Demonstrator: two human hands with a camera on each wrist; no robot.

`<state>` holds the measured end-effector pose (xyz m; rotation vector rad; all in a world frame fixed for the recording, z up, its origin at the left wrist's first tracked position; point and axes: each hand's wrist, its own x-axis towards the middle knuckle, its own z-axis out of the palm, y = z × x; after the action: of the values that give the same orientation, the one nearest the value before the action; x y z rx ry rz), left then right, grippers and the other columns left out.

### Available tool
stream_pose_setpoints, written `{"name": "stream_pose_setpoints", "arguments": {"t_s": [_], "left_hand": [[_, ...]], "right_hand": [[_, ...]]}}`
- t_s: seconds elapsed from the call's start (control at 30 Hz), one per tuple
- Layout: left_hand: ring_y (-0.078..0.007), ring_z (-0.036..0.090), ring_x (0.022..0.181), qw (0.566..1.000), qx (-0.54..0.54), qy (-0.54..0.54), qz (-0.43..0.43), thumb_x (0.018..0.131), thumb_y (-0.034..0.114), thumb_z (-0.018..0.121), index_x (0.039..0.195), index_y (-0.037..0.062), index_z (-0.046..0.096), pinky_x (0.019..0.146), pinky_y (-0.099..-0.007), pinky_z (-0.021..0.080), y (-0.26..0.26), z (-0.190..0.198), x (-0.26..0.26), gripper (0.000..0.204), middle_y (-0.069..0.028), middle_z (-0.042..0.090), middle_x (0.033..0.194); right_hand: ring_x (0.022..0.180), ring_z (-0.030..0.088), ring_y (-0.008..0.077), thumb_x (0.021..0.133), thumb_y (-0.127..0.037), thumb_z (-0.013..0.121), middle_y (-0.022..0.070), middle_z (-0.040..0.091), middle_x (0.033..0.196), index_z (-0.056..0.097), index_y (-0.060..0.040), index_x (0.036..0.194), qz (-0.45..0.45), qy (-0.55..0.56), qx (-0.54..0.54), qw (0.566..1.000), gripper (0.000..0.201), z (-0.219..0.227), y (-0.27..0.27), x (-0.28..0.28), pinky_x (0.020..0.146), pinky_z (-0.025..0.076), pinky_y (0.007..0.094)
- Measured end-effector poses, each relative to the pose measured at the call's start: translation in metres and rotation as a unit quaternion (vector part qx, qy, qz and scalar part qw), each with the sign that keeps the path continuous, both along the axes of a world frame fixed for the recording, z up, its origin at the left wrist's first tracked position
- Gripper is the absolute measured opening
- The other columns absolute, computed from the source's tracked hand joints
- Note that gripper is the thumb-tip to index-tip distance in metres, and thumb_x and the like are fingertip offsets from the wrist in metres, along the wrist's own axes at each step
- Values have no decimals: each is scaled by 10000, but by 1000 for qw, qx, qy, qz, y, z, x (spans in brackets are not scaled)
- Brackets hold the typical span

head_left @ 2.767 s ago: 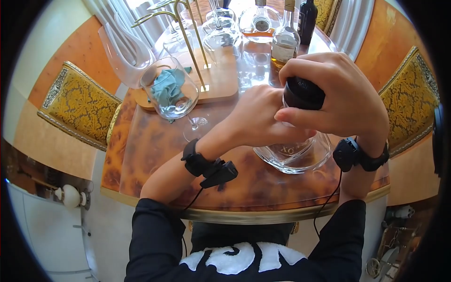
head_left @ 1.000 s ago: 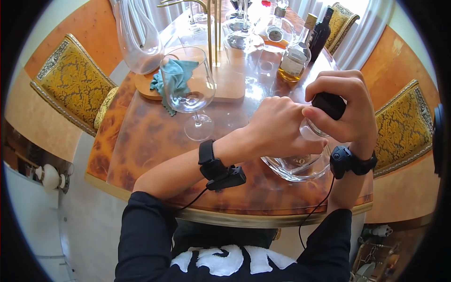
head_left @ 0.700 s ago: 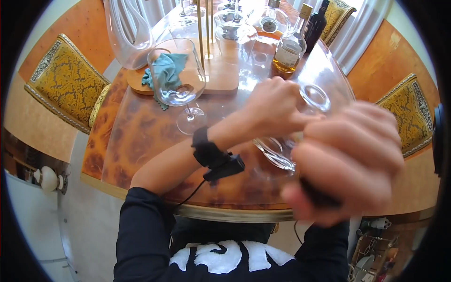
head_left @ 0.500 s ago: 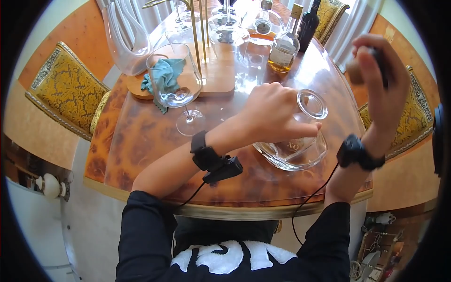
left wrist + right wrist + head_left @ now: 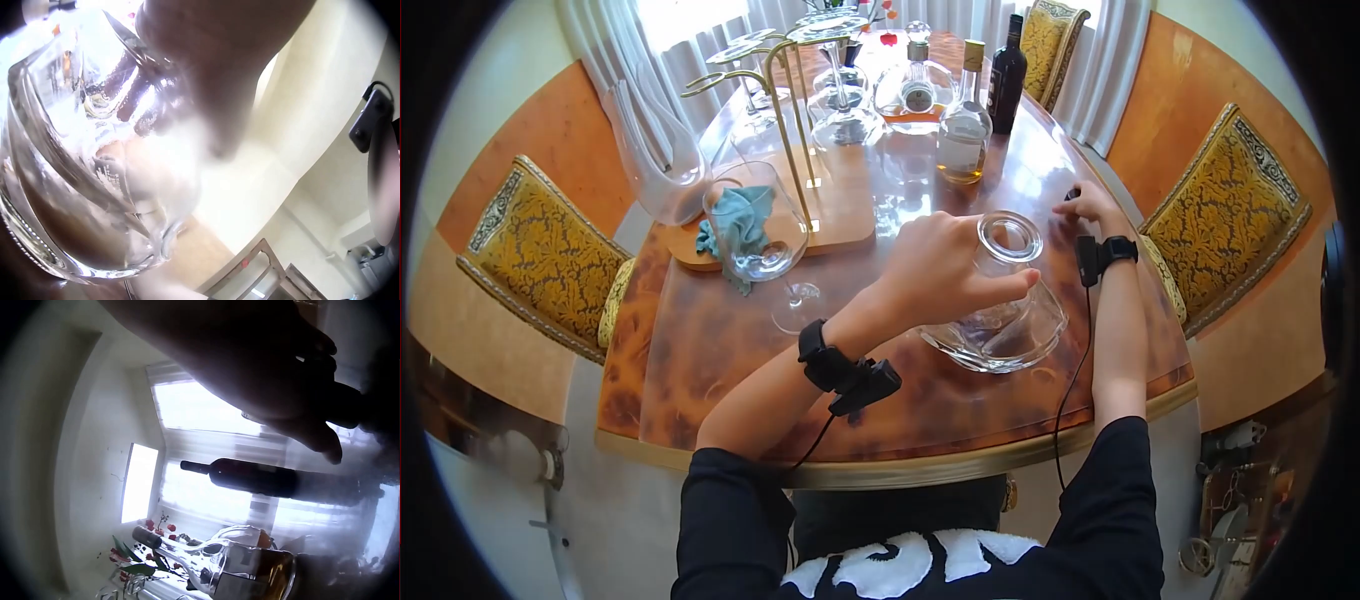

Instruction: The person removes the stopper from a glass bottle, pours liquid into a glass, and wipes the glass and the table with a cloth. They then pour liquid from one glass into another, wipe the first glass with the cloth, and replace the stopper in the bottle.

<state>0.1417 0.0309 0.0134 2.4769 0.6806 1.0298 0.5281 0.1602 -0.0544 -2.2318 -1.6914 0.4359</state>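
In the head view my left hand [image 5: 940, 268] grips the neck of a clear cut-glass bottle [image 5: 1025, 325] standing near the table's front edge. Its round glass mouth [image 5: 1010, 237] is uncovered. The left wrist view shows the bottle's thick faceted wall [image 5: 56, 187] close up, with fingers visible through the glass. Farther right, my right hand [image 5: 1092, 208] is low over the table and holds a black bottle stopper [image 5: 1072, 195] at its fingertips. In the right wrist view the stopper [image 5: 344, 405] is a dark shape beside the thumb.
Left of the bottle stand a stemmed glass [image 5: 758, 225], a teal cloth [image 5: 735, 215], a wooden stand [image 5: 845, 205] with brass hooks, and a curved decanter [image 5: 665, 185]. Behind are an amber liquor bottle [image 5: 964, 140], a dark wine bottle [image 5: 1007, 80] and a round bottle [image 5: 917, 95].
My right hand has lifted the black stopper off the bottle's mouth, swung it up to the right, then lowered it to the table's right side. My left hand has stayed at the neck.
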Motion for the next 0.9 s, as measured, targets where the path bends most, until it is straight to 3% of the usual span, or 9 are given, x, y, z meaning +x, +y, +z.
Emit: {"name": "stream_pose_setpoints", "arguments": {"t_s": [0.27,0.47,0.57,0.6,0.67,0.73,0.8,0.87,0.9], "left_hand": [[-323,664,650,1000,-4,2,7,781,528,705,896,92,715,607,-407,491,-1,0,-1,452,-134,680,699],[-322,672,647,999,-30,23,0,782,503,709,897,91,726,615,-412,503,-1,4,-2,429,-135,693,706],[-316,679,650,1000,-17,14,4,778,484,714,899,90,736,615,-400,508,-2,1,-1,412,-133,698,710],[-314,680,649,1000,-13,0,7,778,478,715,898,91,738,611,-396,507,-2,1,-1,406,-130,699,708],[-313,682,652,1000,-17,-2,8,775,474,717,899,94,741,611,-391,510,-4,2,-1,400,-129,702,715],[-312,685,656,1000,-17,-6,17,773,469,719,899,96,744,611,-387,513,-2,2,-3,395,-128,705,721],[-315,690,666,999,-2,13,29,770,463,720,902,104,749,615,-384,522,0,-3,-4,384,-128,709,730],[-322,692,675,999,-15,3,46,758,482,724,904,112,753,622,-384,529,-3,-2,-7,399,-136,711,738],[-326,691,675,999,-13,7,51,752,493,726,905,109,753,625,-386,530,-7,-2,-8,414,-141,710,739]], "right_hand": [[869,672,213,686,-353,886,111,666,936,522,-62,1249,-4,34,-82,996,731,23,-17,-22,676,557,369],[1023,655,232,728,-507,819,137,640,1212,457,-94,1402,-29,37,-78,996,870,31,-22,-21,763,565,421],[1167,605,261,773,-621,734,179,574,1337,482,-60,1397,-24,-91,45,995,877,50,-10,-8,891,540,410],[1199,589,269,795,-638,707,189,549,1373,492,-51,1394,-2,-170,148,974,866,64,-10,-14,946,520,393],[1177,606,278,836,-634,669,189,602,1302,542,-49,1334,-33,-119,396,910,779,110,-43,-46,1009,472,343],[1091,637,267,927,-544,606,174,667,1159,616,-37,1215,-13,8,520,854,583,155,-90,-96,987,468,327],[954,643,242,987,-420,557,137,686,1017,656,-27,1075,42,33,639,767,414,175,-139,-128,905,489,345],[879,615,230,1021,-272,487,126,662,962,646,10,966,121,-82,682,716,328,184,-184,-127,824,487,363],[846,596,232,1018,-251,470,124,632,919,615,12,946,193,-9,707,681,308,182,-202,-128,798,476,358]]}}
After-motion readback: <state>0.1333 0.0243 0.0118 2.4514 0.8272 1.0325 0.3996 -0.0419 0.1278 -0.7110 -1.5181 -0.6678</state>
